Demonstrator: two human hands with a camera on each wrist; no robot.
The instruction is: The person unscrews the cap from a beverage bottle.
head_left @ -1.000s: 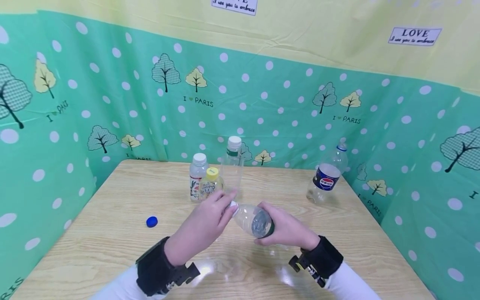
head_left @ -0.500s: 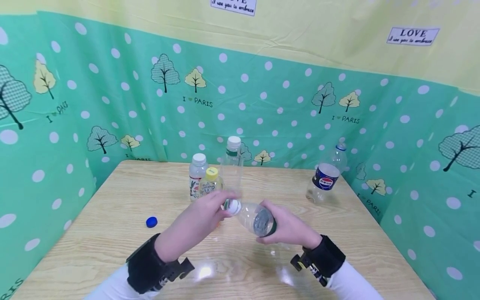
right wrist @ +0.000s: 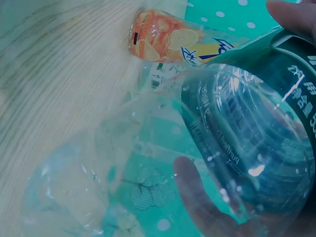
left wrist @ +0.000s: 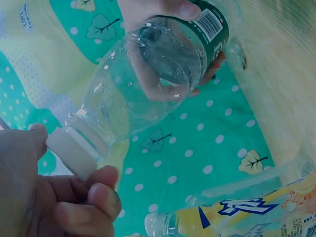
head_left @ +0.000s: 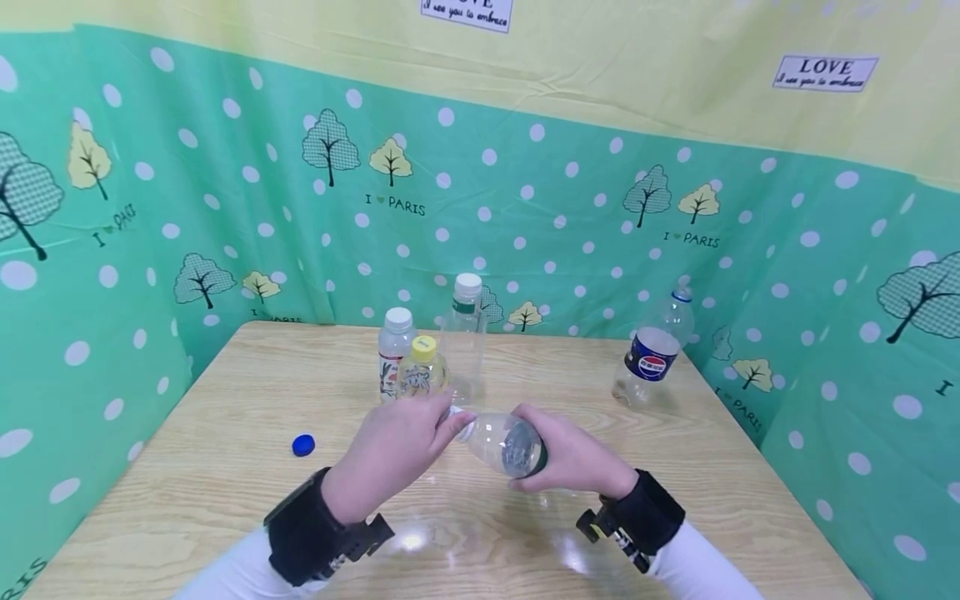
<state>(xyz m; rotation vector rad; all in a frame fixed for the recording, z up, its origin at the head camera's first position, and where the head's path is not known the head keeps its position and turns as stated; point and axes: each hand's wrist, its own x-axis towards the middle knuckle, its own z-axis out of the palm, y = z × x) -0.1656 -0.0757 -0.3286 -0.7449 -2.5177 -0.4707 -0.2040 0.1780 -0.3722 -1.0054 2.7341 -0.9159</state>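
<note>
My right hand (head_left: 570, 457) grips a clear plastic bottle (head_left: 495, 440) around its green label (right wrist: 301, 89). The bottle is tilted, its neck toward my left hand (head_left: 393, 450). That hand pinches the white cap (left wrist: 74, 153) on the bottle's neck between thumb and fingers. Water drops cling to the bottle's wall in the left wrist view. Close by stands a bottle with a yellow and orange label (left wrist: 247, 210), hidden behind my left hand in the head view.
Behind my left hand stand a white-capped bottle (head_left: 396, 342), a yellow-capped bottle (head_left: 423, 375) and a tall clear bottle (head_left: 463, 342). A Pepsi bottle (head_left: 651, 358) is at the back right. On the wooden table (head_left: 210, 492), a blue cap (head_left: 303, 445) lies to the left.
My left hand has moved slightly about the cap; half a second ago more of the cap showed, and now the thumb covers part of it. The right hand and bottle have hardly moved.
</note>
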